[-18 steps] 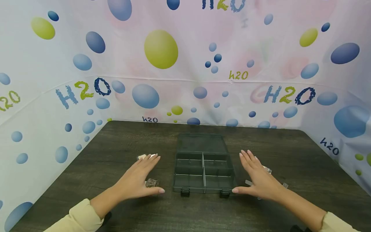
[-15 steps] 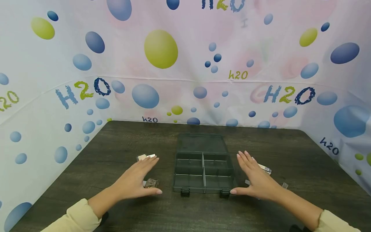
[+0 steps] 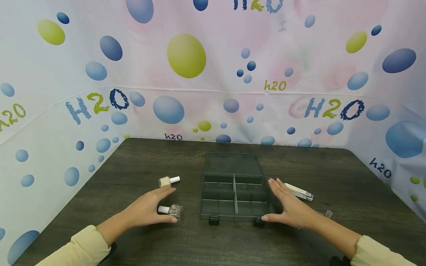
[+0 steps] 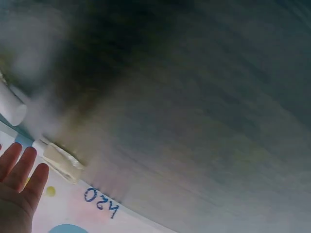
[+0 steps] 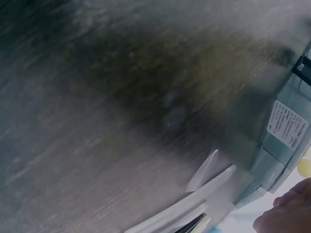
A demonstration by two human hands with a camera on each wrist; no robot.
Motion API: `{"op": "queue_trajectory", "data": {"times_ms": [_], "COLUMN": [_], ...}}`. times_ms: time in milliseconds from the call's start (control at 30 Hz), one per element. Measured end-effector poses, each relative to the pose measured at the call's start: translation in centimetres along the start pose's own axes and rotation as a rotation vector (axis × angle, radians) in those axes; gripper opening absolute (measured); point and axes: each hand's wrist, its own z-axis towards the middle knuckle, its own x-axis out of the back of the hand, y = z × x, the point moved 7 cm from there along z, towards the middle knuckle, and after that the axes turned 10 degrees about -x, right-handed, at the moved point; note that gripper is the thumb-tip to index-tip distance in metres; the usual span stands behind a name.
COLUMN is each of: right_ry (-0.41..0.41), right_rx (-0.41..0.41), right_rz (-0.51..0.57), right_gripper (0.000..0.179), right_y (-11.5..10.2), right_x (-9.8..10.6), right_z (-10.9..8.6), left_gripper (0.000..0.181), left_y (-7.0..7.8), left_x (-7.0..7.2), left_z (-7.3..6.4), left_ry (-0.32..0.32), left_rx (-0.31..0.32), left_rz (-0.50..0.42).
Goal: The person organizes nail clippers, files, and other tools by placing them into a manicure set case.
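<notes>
A dark translucent organizer box (image 3: 217, 218) stands mid-table, its lid (image 3: 231, 164) tipped back and dividers splitting its inside. My left hand (image 3: 143, 210), fingers straight and thumb spread, holds nothing beside two nail polish bottles. The glitter nail polish (image 3: 175, 211) lies between thumb and fingers in the head view; the beige nail polish (image 3: 164, 182) lies just beyond the fingertips. At the box's right side is my right hand (image 3: 293, 208), its fingers extended. Its thumb tip overlaps the right latch (image 3: 259, 221). Behind that hand lies a nail clipper (image 3: 299, 192).
A small clear piece (image 3: 328, 213) lies right of the right hand, partly behind the wrist. The right wrist view shows a printed label (image 5: 287, 124) on the box and pale slim items (image 5: 182, 206) beside it. A patterned backdrop (image 3: 213, 111) borders the dark table (image 3: 149, 155).
My left hand has drawn left and back, uncovering more of both nail polish bottles. My right hand has shifted left toward the box, baring the nail clipper.
</notes>
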Motion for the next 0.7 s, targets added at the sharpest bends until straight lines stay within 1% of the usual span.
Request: {"op": "queue_trajectory", "data": {"times_ms": [100, 233, 467, 700], "right_ry": [-0.020, -0.029, -0.041, -0.046], "right_rx": [-0.009, -0.003, -0.005, 0.020], "right_rz": [0.030, 0.043, 0.056, 0.057], "right_gripper": [0.108, 0.107, 0.105, 0.104], "right_y": [0.11, 0.08, 0.33, 0.26], "right_x": [-0.16, -0.26, -0.47, -0.58], "right_z": [0.15, 0.15, 0.19, 0.31], "left_gripper": [0.090, 0.085, 0.063, 0.044], "left_y": [-0.38, -0.71, -0.86, -1.09], "left_x": [0.02, -0.01, 0.21, 0.22], "left_z": [-0.14, -0.19, -0.15, -0.18], "left_ry": [-0.003, -0.012, -0.033, -0.051], "left_rx": [0.014, 0.002, -0.088, -0.137], "left_rz": [-0.010, -0.028, -0.066, -0.071]}}
